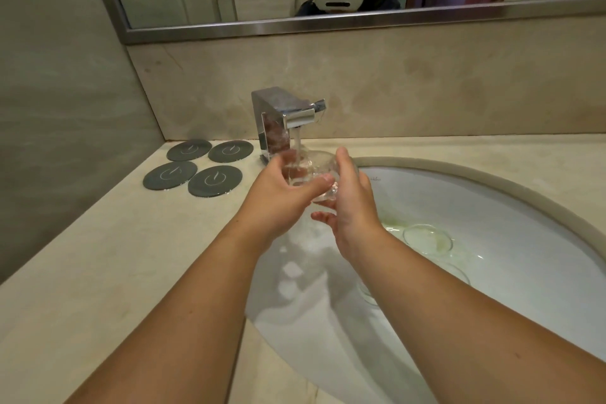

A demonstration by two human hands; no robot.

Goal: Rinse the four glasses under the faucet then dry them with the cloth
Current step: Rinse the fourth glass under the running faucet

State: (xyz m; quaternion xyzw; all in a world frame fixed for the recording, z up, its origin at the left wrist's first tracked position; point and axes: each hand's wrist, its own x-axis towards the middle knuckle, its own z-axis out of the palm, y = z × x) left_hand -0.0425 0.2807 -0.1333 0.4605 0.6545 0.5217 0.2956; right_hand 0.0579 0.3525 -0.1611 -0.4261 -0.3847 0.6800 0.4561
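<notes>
One glass (311,162) sits under the faucet (285,111) stream. The left hand (282,193) grips it and the right hand (352,203) cups it. Three more glasses (428,239) lie in the sink (492,180), right of the hands. Four coasters (193,167) lie left of them on the table (98,272).

Clear drinking glass (311,162): smooth, wet, glossy. Square chrome-plated metal faucet (278,102): mirror-bright. White oval ceramic basin (524,233): glazed, glossy. Veined beige stone desk (108,256): smooth, low sheen. Four dark grey round coasters (214,180): matt, possibly rubber. Grey metal mirror frame (328,24): brushed.
</notes>
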